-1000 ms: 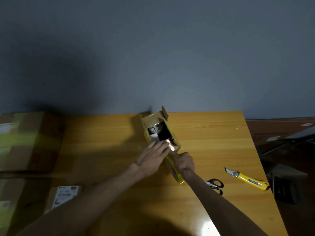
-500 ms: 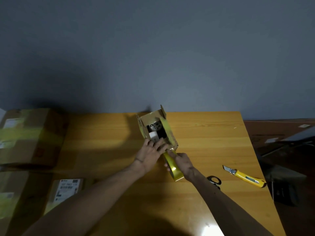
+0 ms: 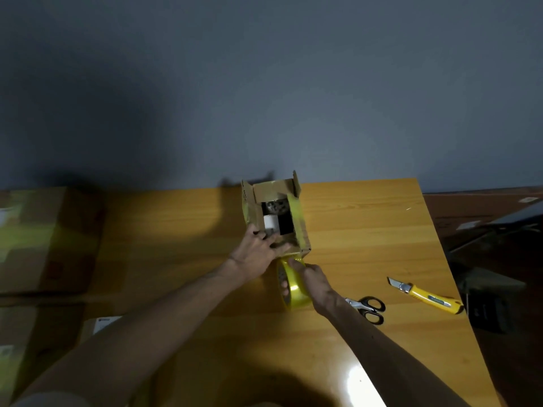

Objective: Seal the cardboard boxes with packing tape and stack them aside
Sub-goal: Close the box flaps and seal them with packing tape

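Observation:
A small cardboard box [image 3: 302,230] stands on the wooden table [image 3: 367,224] with its top flaps up, showing a white item and dark contents inside. Yellow tape runs along its right side. My left hand [image 3: 261,248] rests on the box's near edge with fingers spread over the near flap. My right hand [image 3: 308,277] grips a yellow roll of packing tape [image 3: 293,292] just in front of the box, the tape strip leading up to the box's near corner.
Black-handled scissors [image 3: 368,308] and a yellow utility knife [image 3: 426,296] lie on the table to the right. Large cardboard boxes [image 3: 47,239] with yellow tape are stacked at the left. A labelled parcel [image 3: 101,323] sits below them. The table's right edge drops to the floor.
The box has been turned more upright and square to me. My left hand shifted onto its near left edge, and my right hand drew the tape roll slightly back from the box.

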